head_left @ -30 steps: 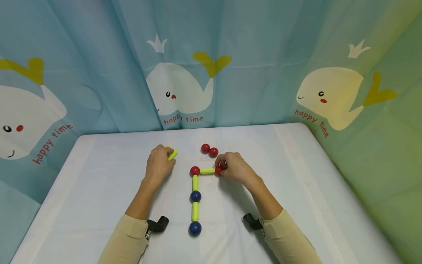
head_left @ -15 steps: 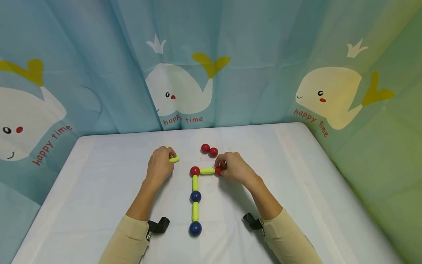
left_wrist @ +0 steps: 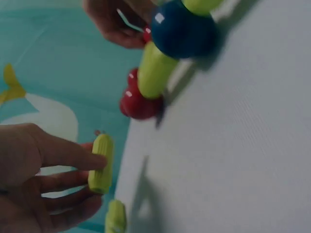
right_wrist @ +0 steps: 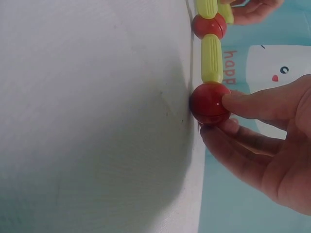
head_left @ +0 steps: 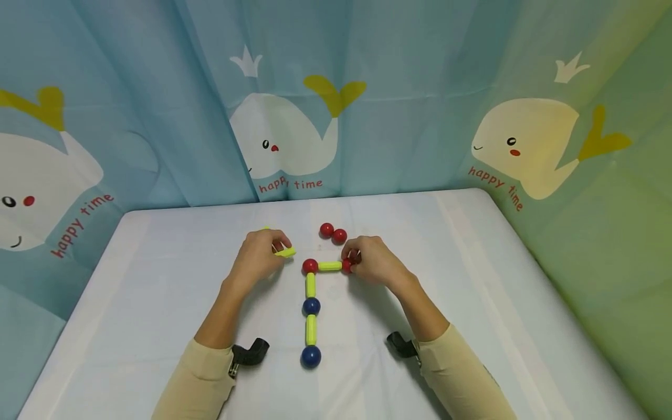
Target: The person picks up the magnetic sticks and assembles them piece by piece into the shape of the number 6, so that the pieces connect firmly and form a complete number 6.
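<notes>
My left hand (head_left: 261, 252) pinches a yellow-green stick (head_left: 286, 252) between thumb and fingers, raised off the table, just left of the corner red ball (head_left: 310, 266). With thumb and fingertips, my right hand (head_left: 375, 261) holds the red ball (right_wrist: 210, 103) ending a joined chain. A short stick (head_left: 330, 266) links that ball to the corner ball. From the corner, the chain runs toward me: a stick (head_left: 311, 285), a blue ball (head_left: 311, 305), another stick (head_left: 311, 330) and a blue ball (head_left: 311, 356). My right fingers partly cover the end ball in the head view.
Two loose red balls, a left one (head_left: 326, 230) and a right one (head_left: 339, 236), lie behind the chain. Another yellow-green stick (left_wrist: 115, 216) is on the white-covered table (head_left: 173, 280), mostly hidden behind my left hand. A whale-print curtain (head_left: 409, 146) hangs behind the table.
My left hand has moved right with the stick, closer to the corner red ball, and the stick has turned more sideways. The right hand keeps its hold on the end ball.
</notes>
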Tool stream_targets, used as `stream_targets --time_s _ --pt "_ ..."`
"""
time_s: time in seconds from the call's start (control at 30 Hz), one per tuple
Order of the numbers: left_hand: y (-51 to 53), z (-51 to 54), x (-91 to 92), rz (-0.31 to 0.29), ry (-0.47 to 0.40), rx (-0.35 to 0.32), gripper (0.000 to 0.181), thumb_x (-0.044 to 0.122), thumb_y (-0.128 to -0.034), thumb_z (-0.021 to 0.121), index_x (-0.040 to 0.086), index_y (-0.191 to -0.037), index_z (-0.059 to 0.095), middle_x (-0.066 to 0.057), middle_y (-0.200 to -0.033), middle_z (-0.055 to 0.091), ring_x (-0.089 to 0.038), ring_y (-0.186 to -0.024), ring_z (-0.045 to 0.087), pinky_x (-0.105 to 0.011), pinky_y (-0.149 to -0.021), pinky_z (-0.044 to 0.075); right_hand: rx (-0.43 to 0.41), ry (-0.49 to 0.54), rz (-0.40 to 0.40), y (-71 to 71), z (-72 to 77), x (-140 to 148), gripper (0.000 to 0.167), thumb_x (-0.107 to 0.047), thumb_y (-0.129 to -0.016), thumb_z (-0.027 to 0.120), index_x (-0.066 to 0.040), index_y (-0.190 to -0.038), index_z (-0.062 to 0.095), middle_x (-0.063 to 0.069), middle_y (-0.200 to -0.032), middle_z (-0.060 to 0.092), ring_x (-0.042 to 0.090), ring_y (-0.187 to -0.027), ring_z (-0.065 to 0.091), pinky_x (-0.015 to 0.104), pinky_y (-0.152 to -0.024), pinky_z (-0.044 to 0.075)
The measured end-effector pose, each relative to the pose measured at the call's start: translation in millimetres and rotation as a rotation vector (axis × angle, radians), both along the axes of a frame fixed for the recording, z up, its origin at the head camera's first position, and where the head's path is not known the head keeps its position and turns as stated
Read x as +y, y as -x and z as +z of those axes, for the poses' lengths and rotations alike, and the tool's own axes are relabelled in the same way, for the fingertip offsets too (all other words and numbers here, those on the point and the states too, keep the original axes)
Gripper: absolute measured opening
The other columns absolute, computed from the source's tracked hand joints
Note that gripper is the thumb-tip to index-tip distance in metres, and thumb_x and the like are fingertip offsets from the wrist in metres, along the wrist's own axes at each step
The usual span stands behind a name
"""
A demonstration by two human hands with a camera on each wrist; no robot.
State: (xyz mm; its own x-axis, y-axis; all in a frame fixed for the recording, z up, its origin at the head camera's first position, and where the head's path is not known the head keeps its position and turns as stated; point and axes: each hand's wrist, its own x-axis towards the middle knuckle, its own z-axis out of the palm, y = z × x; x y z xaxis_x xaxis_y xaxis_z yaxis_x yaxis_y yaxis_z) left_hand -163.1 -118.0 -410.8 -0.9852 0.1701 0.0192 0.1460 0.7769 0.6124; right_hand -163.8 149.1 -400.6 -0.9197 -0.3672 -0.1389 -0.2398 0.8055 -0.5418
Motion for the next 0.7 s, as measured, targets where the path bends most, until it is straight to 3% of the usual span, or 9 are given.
stream_targets --time_s 0.3,0.57,0.7 --pt "-11.6 19.6 18.8 -0.160 -0.018 -0.085 0.020 0.004 -0.0873 0.078 0.014 -0.104 0.077 -0.003 -0.088 0.067 -0.021 -0.086 0.060 -0.031 -0.072 0.052 -0.001 0.010 0.005 0.8 1.3 1 0.018 0.003 -0.085 0.074 -0.008 -0.100 0.075 0.006 -0.087 0.067 0.022 -0.083 0.057 0.029 -0.068 0.050" --pt "-18.6 21.9 33.8 -0.281 -0.028 -0.141 0.023 0.005 -0.0879 0.080 0.015 -0.108 0.077 -0.001 -0.089 0.068 -0.018 -0.085 0.059 -0.029 -0.074 0.053 0.009 0.011 0.015 0.7 2.0 0 0.017 0.002 -0.085 0.075 -0.008 -0.098 0.075 0.006 -0.085 0.067 0.022 -0.082 0.057 0.029 -0.068 0.049" --pt "-24.0 18.0 44.3 -0.390 -0.012 -0.152 0.023 0.005 -0.0877 0.081 0.015 -0.109 0.077 -0.001 -0.087 0.067 -0.016 -0.082 0.058 -0.027 -0.074 0.051 0.005 0.016 0.014 0.4 0.9 0 0.016 0.002 -0.085 0.075 -0.008 -0.098 0.075 0.006 -0.085 0.067 0.021 -0.081 0.057 0.029 -0.067 0.049"
